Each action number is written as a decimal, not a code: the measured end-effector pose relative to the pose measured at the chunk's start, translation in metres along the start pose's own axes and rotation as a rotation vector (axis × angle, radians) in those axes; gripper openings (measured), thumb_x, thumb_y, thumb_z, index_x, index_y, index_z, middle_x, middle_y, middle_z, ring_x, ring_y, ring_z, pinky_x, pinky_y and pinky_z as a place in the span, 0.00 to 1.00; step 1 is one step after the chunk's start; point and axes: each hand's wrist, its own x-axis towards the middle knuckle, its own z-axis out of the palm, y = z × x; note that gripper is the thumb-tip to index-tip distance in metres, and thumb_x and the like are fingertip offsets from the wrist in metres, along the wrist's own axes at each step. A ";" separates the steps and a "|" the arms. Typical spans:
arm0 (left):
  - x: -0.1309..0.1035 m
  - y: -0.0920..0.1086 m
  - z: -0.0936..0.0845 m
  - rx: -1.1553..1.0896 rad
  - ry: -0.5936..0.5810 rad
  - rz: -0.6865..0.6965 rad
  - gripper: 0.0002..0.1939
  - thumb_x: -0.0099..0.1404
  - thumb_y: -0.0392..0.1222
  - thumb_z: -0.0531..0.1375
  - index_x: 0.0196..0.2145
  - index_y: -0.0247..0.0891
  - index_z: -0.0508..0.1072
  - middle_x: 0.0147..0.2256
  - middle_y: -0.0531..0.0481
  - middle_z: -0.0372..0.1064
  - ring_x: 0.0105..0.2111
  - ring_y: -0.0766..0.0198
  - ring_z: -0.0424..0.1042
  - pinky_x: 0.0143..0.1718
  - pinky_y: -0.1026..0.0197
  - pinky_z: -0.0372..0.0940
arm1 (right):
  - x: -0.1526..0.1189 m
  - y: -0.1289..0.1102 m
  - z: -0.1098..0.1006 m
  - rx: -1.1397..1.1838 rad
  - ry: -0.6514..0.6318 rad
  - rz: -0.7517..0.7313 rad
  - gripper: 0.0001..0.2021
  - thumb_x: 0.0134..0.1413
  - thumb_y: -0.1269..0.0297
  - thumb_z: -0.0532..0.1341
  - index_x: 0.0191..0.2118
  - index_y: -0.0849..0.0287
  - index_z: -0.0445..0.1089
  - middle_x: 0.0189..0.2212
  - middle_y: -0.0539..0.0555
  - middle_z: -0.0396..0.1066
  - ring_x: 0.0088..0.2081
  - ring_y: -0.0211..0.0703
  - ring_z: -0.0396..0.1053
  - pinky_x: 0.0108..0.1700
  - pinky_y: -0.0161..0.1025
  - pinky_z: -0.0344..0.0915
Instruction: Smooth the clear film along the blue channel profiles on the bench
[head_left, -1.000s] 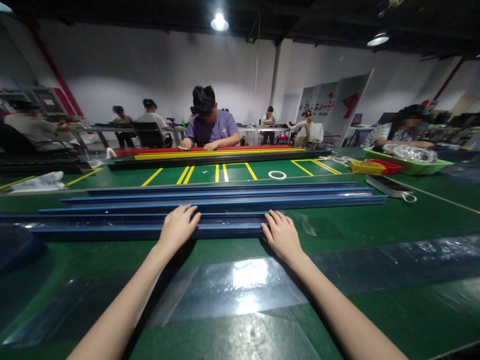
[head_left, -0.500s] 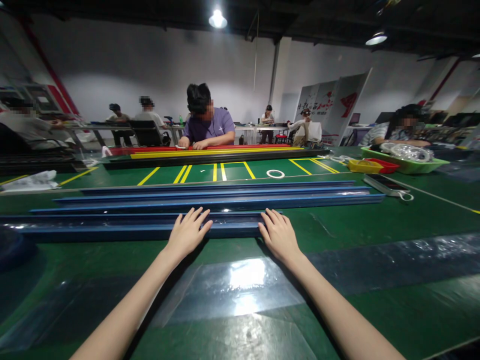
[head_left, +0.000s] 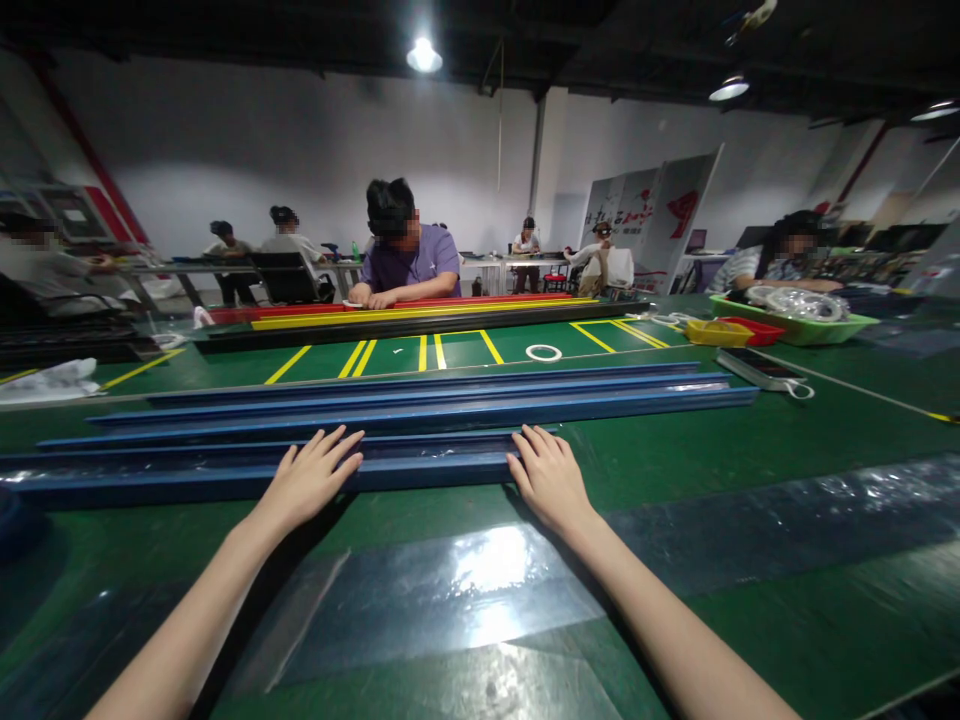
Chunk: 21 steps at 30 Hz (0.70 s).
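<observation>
A long blue channel-shaped strip [head_left: 435, 472] lies across the green tabletop in front of me, running out of view at the left. My left hand [head_left: 309, 482] rests on it with fingers spread, pointing away from me. At the strip's right end is my right hand [head_left: 551, 482], its fingers stretched over the end and slightly apart. Neither hand is wrapped round anything. Just beyond lie more blue strips [head_left: 480, 402], roughly parallel. Nearer to me, under my forearms, a wide band of clear film [head_left: 405, 600] is spread on the table.
Beyond the blue strips are yellow tape lines and a white ring [head_left: 544, 353]. A phone-like device [head_left: 761, 370] and a green tray [head_left: 825, 328] stand at the right. Across the table a person in purple [head_left: 420, 265] leans over yellow [head_left: 420, 314], red and black strips.
My left hand has slid left along the blue strip, away from my right hand. The right hand stays at the strip's end. The view has shifted slightly.
</observation>
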 end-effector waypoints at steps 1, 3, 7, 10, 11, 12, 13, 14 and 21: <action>0.001 0.003 0.000 0.003 0.020 -0.004 0.25 0.64 0.50 0.39 0.57 0.46 0.52 0.59 0.52 0.44 0.59 0.55 0.41 0.55 0.44 0.43 | 0.000 -0.001 0.000 -0.005 -0.004 -0.002 0.20 0.58 0.59 0.45 0.49 0.64 0.64 0.50 0.61 0.63 0.51 0.48 0.57 0.50 0.43 0.51; 0.002 0.016 -0.001 0.002 0.071 0.016 0.24 0.64 0.48 0.39 0.56 0.42 0.55 0.59 0.51 0.47 0.59 0.57 0.44 0.56 0.47 0.43 | -0.001 -0.002 0.001 -0.015 -0.010 -0.003 0.20 0.58 0.59 0.45 0.49 0.64 0.64 0.50 0.61 0.63 0.51 0.49 0.57 0.50 0.43 0.51; 0.004 0.059 -0.004 -0.036 0.150 0.170 0.24 0.65 0.49 0.40 0.55 0.41 0.57 0.57 0.51 0.51 0.57 0.59 0.48 0.56 0.50 0.46 | -0.001 -0.003 0.001 -0.017 -0.023 0.001 0.20 0.58 0.59 0.45 0.49 0.64 0.64 0.50 0.61 0.63 0.51 0.49 0.57 0.50 0.44 0.51; 0.006 0.093 -0.003 -0.050 0.158 0.283 0.24 0.65 0.50 0.40 0.55 0.42 0.57 0.57 0.51 0.51 0.57 0.59 0.49 0.56 0.52 0.47 | -0.001 -0.003 0.000 -0.014 -0.029 0.005 0.20 0.58 0.59 0.45 0.49 0.64 0.64 0.50 0.61 0.63 0.52 0.48 0.57 0.50 0.43 0.51; 0.006 0.102 -0.001 -0.051 0.153 0.304 0.24 0.65 0.50 0.40 0.55 0.42 0.57 0.57 0.52 0.51 0.57 0.59 0.49 0.55 0.52 0.47 | -0.001 -0.003 -0.001 -0.014 -0.029 0.007 0.20 0.58 0.59 0.45 0.49 0.64 0.64 0.50 0.60 0.63 0.52 0.48 0.57 0.50 0.43 0.51; 0.007 0.110 0.001 -0.049 0.148 0.312 0.24 0.65 0.51 0.40 0.56 0.43 0.56 0.57 0.52 0.51 0.57 0.59 0.49 0.55 0.52 0.47 | -0.001 -0.003 -0.001 -0.014 -0.029 0.009 0.20 0.58 0.59 0.45 0.49 0.64 0.64 0.50 0.60 0.63 0.52 0.48 0.57 0.50 0.43 0.51; 0.007 0.117 0.003 -0.042 0.141 0.310 0.24 0.65 0.51 0.41 0.56 0.43 0.55 0.57 0.52 0.50 0.57 0.58 0.48 0.55 0.51 0.47 | -0.001 -0.003 -0.001 -0.014 -0.028 0.010 0.20 0.58 0.59 0.45 0.49 0.64 0.64 0.50 0.61 0.63 0.52 0.48 0.57 0.50 0.43 0.51; 0.007 0.121 0.005 -0.034 0.134 0.303 0.24 0.65 0.51 0.41 0.56 0.44 0.55 0.57 0.51 0.50 0.57 0.58 0.48 0.55 0.50 0.47 | -0.001 -0.003 -0.001 -0.015 -0.028 0.011 0.20 0.58 0.59 0.45 0.49 0.64 0.64 0.50 0.61 0.63 0.52 0.48 0.57 0.50 0.43 0.51; 0.005 0.115 0.011 -0.014 0.123 0.301 0.24 0.65 0.52 0.41 0.57 0.45 0.53 0.58 0.52 0.49 0.58 0.58 0.47 0.55 0.50 0.47 | 0.000 -0.003 -0.004 -0.005 -0.021 0.001 0.20 0.58 0.59 0.45 0.49 0.63 0.64 0.51 0.60 0.62 0.52 0.47 0.56 0.51 0.43 0.51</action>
